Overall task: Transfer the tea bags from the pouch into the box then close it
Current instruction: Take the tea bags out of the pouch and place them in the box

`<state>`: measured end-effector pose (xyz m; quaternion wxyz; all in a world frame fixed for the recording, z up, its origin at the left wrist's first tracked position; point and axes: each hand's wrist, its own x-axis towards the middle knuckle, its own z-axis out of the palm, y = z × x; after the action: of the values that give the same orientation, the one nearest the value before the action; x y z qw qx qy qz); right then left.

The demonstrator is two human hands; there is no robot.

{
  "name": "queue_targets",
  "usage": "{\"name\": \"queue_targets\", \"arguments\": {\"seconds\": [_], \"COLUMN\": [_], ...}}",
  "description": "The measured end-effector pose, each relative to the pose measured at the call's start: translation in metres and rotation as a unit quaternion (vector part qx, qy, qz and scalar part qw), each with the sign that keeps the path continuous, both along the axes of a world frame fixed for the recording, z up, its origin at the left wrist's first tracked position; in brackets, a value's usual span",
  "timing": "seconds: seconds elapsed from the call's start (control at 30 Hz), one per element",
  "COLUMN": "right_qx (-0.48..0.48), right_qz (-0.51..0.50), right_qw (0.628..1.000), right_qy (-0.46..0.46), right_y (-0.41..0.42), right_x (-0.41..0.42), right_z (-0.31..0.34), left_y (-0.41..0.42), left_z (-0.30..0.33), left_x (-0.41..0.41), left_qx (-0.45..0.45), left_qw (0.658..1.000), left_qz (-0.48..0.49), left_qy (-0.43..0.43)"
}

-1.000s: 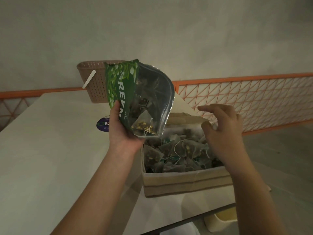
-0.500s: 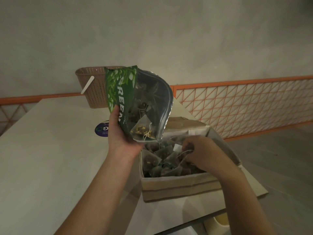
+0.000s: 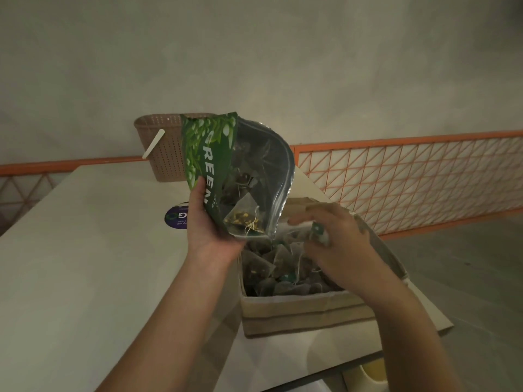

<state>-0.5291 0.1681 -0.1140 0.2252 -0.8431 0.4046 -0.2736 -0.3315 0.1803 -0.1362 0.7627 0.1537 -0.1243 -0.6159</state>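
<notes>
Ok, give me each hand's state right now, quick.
Left hand: grips the green pouch, tilted over the box.
Right hand: over the box, pinching a tea bag.

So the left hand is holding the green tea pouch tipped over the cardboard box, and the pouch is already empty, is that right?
Not quite: the head view shows the green tea pouch in the left hand, over the cardboard box, with pyramid tea bags inside.

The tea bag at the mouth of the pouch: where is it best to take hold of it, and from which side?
Pinch the pyramid tea bag by its lower corner or its string, near the pouch opening. It lies against the clear wall with the mouth tilted down over the box. The right hand should probably come from below and the right, since the left hand grips the pouch's left edge.
</notes>
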Motion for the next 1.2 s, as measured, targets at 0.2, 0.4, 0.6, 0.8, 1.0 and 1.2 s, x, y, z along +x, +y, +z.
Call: {"name": "queue_targets", "arguments": {"seconds": [0.2,0.4,0.6,0.8,1.0,1.2], "right_qx": [-0.065,-0.088,-0.034,0.026,0.071,0.006], "right_qz": [-0.002,-0.009,-0.008,-0.057,-0.008,-0.005], "right_qw": [0.992,0.996,0.980,0.952,0.986,0.942], "right_qy": [-0.103,-0.011,-0.196,-0.301,-0.152,-0.334], "right_y": [0.013,0.018,0.014,0.005,-0.010,0.000], "right_x": [0.033,0.051,0.035,0.017,0.027,0.038], "right_z": [0.001,-0.015,-0.007,-0.002,-0.010,0.016], "left_y": [0.004,0.009,0.012,0.015,0.016,0.015], "left_z": [0.003,0.007,0.007,0.012,0.013,0.017], "left_x": [-0.011,-0.012,0.002,0.011,0.012,0.011], "left_qx": [0.017,0.021,0.027,0.006,0.007,0.018], "left_qw": [1.000,0.999,0.999,1.000,1.000,0.999], "left_qz": [0.014,0.030,0.016,0.024,0.004,-0.014], "left_qy": [-0.004,-0.003,-0.009,-0.003,-0.014,-0.023]}}
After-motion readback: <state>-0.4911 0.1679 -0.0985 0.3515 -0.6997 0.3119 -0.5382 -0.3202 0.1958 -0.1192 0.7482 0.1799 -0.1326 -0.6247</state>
